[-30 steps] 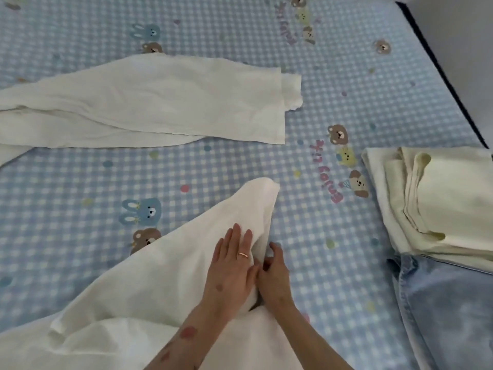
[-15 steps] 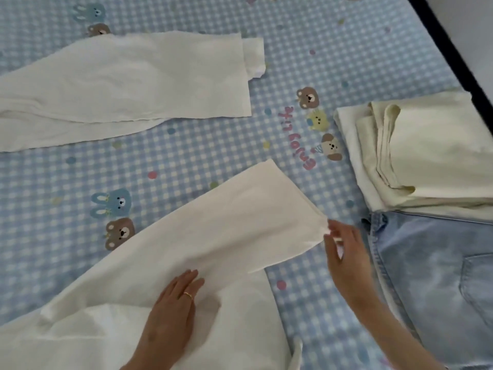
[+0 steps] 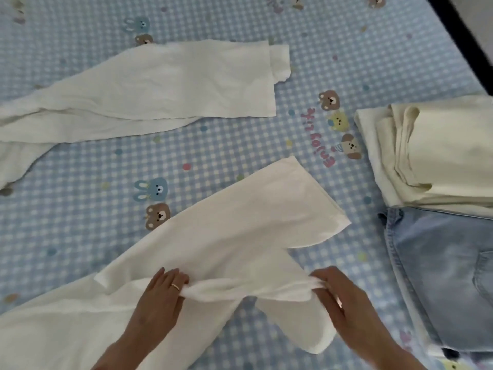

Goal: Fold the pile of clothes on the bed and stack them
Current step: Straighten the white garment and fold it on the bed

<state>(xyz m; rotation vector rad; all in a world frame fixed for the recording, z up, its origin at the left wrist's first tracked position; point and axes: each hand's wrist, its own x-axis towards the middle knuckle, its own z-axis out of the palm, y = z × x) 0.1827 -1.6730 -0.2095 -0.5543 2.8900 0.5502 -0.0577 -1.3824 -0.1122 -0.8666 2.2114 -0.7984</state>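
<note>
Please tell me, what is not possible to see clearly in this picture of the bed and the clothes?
Head view only:
- White garment: its lower part is cut by the bottom edge.
- Jeans and cream stack: cut by the right edge.
- Right hand: fingertips blurred.
- Left hand: fingertips buried in fabric.

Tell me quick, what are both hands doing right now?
Left hand: closed, gripping a bunched fold of the white garment.
Right hand: closed, pinching the same fold at its other end.

Left hand [image 3: 162,295] (ring on one finger) and right hand [image 3: 337,297], lower centre of frame: fingers curled, each gripping bunched fabric.
</note>
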